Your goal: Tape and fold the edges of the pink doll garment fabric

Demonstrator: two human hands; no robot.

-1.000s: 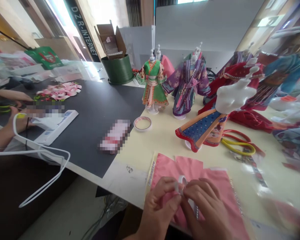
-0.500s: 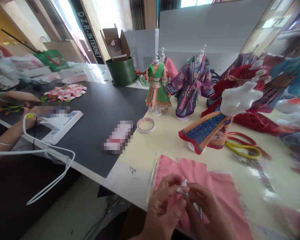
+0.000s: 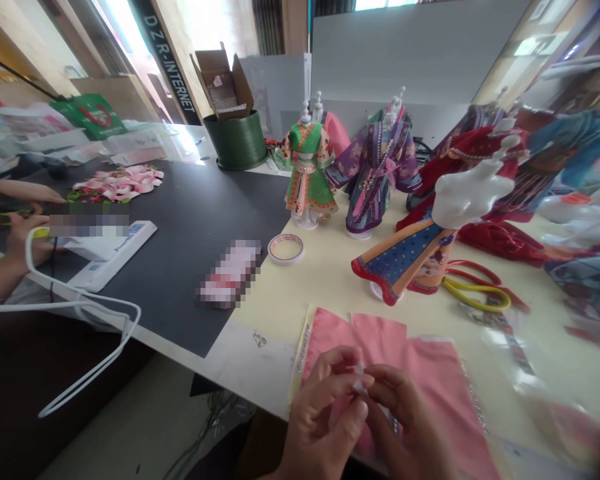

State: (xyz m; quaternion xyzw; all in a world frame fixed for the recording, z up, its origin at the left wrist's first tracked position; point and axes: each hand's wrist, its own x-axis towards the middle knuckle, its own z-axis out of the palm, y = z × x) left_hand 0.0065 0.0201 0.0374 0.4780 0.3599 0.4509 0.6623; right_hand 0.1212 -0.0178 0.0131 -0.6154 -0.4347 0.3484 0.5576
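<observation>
My left hand (image 3: 325,417) and my right hand (image 3: 407,417) meet over a pink cloth piece (image 3: 433,377), fingertips almost touching. Both pinch a small white strip (image 3: 360,385), which is largely covered by the fingers. The cloth lies flat on the table, with a notched upper edge and glittering trim along its sides. Beyond it, a roll of tape (image 3: 301,255) rests on its side. A bare white doll bust (image 3: 473,199) wears an orange and blue skirt (image 3: 405,257) to the right.
Dressed doll stands, one with a green dress (image 3: 307,157) and one with a purple robe (image 3: 375,170), occupy the back. Yellow-handled scissors (image 3: 480,297) lie at right. A pixelated pinkish object (image 3: 230,273) sits left. Another person's hands (image 3: 23,230) work beside a power strip (image 3: 115,257).
The whole view has shifted slightly, so most things appear further left. Less of the white strip shows between my fingertips. Both hands keep their pinch over the cloth.
</observation>
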